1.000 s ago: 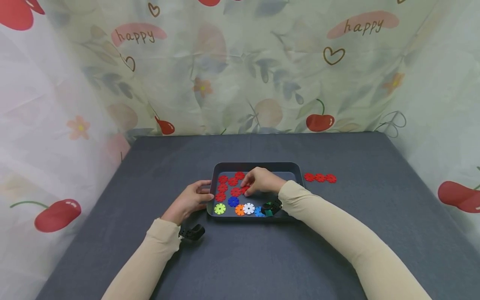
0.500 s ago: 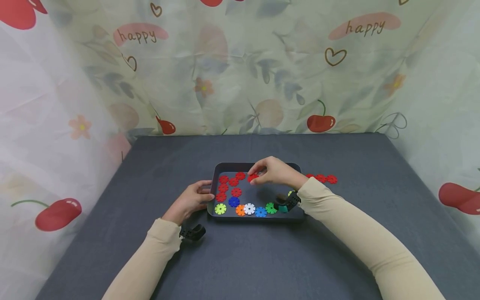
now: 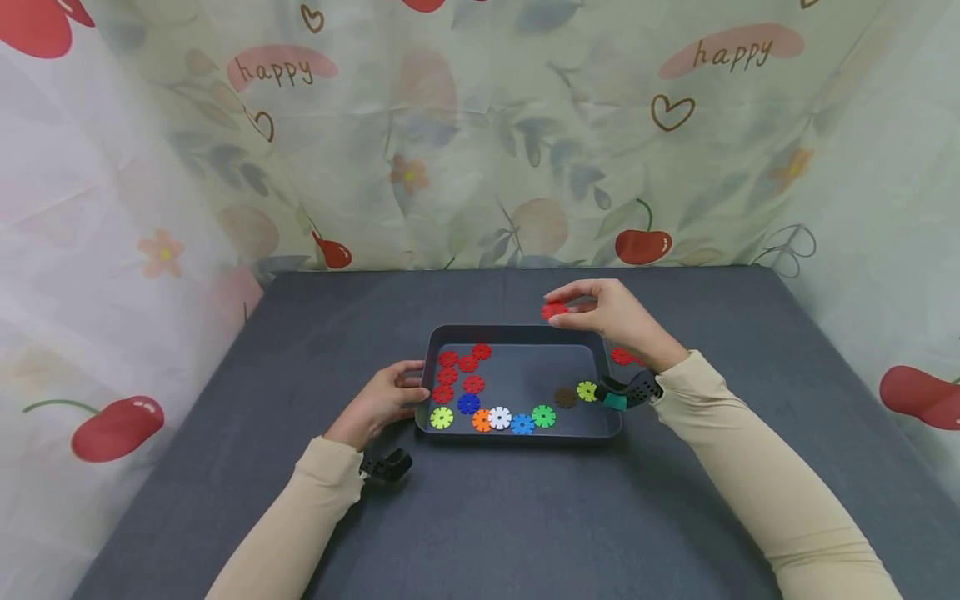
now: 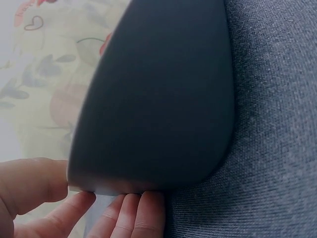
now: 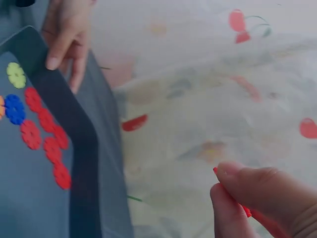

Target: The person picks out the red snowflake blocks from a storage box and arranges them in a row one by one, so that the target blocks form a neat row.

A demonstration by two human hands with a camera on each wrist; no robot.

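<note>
Red disc (image 3: 552, 311) now higher in pinching grip of right hand (image 3: 617, 317), tray edge (image 3: 517, 335) likewise in left hand (image 3: 377, 406)

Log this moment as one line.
left hand: grips dark rectangular tray; right hand: pinches red notched disc, apart from tray; further notched discs, various colours: in tray

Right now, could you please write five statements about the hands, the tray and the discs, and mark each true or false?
1. The left hand touches the tray. True.
2. The right hand pinches a blue disc. False: the right hand pinches a red disc.
3. The white disc lies between an orange disc and a light blue disc. True.
4. The brown disc lies outside the tray. False: the brown disc lies inside the tray.
5. Some red discs lie on the table beside the tray. True.
</note>
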